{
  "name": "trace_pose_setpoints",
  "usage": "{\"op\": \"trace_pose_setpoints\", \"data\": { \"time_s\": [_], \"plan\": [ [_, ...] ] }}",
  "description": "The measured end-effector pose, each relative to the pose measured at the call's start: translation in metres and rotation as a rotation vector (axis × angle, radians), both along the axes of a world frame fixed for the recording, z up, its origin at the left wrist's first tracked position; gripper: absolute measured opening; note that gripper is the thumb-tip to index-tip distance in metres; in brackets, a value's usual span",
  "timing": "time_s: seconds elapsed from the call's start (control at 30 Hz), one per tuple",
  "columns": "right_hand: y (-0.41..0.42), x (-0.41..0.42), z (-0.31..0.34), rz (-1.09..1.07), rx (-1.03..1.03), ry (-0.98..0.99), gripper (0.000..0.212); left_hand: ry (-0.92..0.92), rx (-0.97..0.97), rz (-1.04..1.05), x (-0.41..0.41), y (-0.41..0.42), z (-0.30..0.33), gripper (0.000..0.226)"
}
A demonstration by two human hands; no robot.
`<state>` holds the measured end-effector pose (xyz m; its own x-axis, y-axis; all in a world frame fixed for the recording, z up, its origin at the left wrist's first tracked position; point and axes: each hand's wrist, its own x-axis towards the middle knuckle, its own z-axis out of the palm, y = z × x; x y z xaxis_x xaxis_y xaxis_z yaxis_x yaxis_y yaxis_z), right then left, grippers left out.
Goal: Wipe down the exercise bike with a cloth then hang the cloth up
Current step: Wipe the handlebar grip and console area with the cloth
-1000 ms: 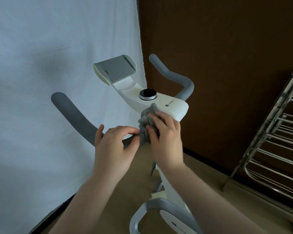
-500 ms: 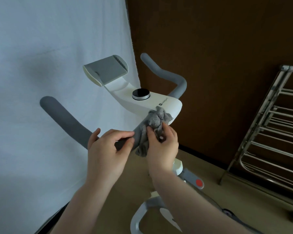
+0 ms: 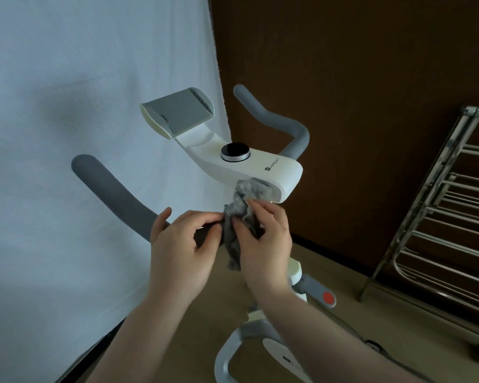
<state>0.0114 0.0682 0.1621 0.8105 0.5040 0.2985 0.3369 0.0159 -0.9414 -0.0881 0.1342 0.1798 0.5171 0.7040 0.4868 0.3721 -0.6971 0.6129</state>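
Note:
The white exercise bike (image 3: pixel 260 164) stands in front of me, with a black round knob (image 3: pixel 235 152), a grey tablet holder (image 3: pixel 177 113) and two grey handlebars (image 3: pixel 114 194). A crumpled grey cloth (image 3: pixel 239 208) bunches against the near end of the white console, its lower corner hanging down. My right hand (image 3: pixel 263 239) grips the cloth from the right. My left hand (image 3: pixel 183 244) pinches its left edge, in front of the left handlebar's base.
A metal drying rack (image 3: pixel 440 217) with several bars leans at the right on the tan floor. A white sheet (image 3: pixel 67 106) hangs at the left and a brown wall is behind. The bike's frame and a red knob (image 3: pixel 328 297) lie below my right arm.
The cloth has shifted from the console's near top edge to under its near end and hangs longer. Both hands stayed on it. My view has drifted, showing more of the rack.

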Motion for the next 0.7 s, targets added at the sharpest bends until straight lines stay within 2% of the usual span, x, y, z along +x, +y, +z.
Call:
{"op": "trace_pose_setpoints", "data": {
  "time_s": [0.07,0.17,0.27,0.33,0.43,0.57,0.7],
  "plan": [
    [0.003,0.018,0.006,0.006,-0.079,-0.152,0.034,-0.016,0.005,-0.022,-0.002,0.000,0.001,0.024],
    [0.005,0.014,0.018,-0.010,-0.198,-0.351,0.024,-0.045,0.086,-0.042,-0.016,0.006,-0.003,0.024],
    [0.003,-0.010,0.027,0.138,-0.270,-0.613,0.017,-0.080,0.121,0.000,-0.037,0.019,-0.006,0.026],
    [0.004,-0.006,0.032,0.214,-0.414,-0.643,0.018,-0.091,0.120,0.026,-0.050,0.027,-0.006,0.021],
    [0.003,-0.009,0.039,0.127,-0.413,-0.566,0.018,-0.095,0.111,0.039,-0.068,0.036,-0.006,0.019],
    [0.020,-0.026,0.053,0.182,-0.656,-0.694,0.021,-0.059,0.099,-0.020,-0.083,0.047,-0.009,0.023],
    [0.033,-0.030,0.068,0.040,-0.886,-0.829,0.028,-0.031,0.075,-0.063,-0.094,0.054,-0.006,0.033]
  ]
}}
